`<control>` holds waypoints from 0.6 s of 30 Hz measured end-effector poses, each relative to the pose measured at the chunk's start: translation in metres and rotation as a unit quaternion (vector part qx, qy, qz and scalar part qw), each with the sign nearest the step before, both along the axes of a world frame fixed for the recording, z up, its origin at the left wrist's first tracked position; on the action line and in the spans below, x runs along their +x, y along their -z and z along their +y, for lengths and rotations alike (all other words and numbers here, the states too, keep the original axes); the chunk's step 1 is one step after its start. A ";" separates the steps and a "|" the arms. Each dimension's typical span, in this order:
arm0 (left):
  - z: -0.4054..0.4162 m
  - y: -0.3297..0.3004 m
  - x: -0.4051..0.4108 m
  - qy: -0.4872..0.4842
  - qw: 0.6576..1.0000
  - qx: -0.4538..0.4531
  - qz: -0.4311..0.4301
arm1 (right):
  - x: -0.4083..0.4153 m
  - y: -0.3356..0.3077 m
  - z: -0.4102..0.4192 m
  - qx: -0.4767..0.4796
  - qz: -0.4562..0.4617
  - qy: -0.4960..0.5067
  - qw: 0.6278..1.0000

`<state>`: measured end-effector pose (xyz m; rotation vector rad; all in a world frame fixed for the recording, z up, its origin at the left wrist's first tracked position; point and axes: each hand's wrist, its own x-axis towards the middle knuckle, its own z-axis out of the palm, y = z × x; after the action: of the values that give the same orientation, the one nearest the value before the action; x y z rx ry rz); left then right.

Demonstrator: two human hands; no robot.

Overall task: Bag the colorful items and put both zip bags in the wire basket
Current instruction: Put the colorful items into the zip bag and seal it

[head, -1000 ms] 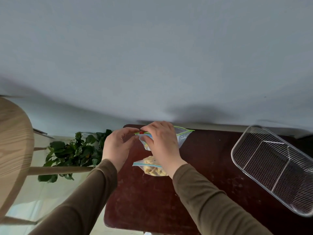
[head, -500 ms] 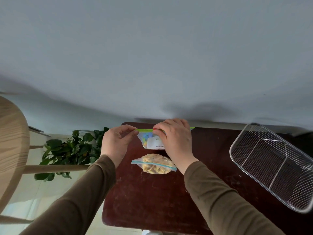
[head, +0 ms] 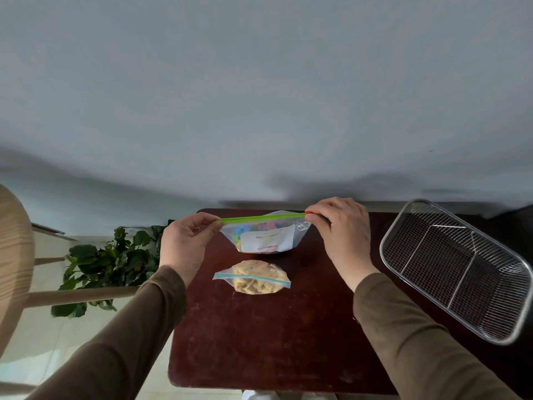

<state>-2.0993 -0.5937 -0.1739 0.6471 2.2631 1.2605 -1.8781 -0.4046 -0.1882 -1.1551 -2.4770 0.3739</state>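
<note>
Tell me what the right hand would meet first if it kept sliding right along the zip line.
Probably nothing on the table: the right hand is already at the bag's right end. Further right stands the wire basket, though depth is unclear.

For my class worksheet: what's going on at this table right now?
A person holds a clear zip bag of colorful items stretched between the left hand and right hand, pinching its green zip strip. A second clear zip bag of yellowish pieces lies on the dark red table. The silver wire basket holds neither bag.

Head camera looks forward and down at the table.
</note>
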 end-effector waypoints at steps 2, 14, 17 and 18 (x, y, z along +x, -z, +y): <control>0.001 0.001 0.000 -0.001 1.000 -0.001 0.004 | 0.006 0.001 0.003 0.002 0.001 0.004 1.000; 0.001 0.002 0.001 0.023 0.999 0.003 -0.034 | 0.007 0.003 0.005 -0.149 0.078 -0.017 0.986; 0.006 0.001 0.004 0.021 1.000 -0.013 -0.011 | 0.007 0.005 0.004 -0.153 0.088 -0.013 0.984; 0.008 0.001 0.005 0.016 1.000 -0.014 -0.006 | 0.008 0.005 0.004 -0.150 0.095 -0.009 0.984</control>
<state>-2.0939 -0.5855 -0.1746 0.6610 2.2467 1.2116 -1.8699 -0.4003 -0.1928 -1.1493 -2.3183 0.8469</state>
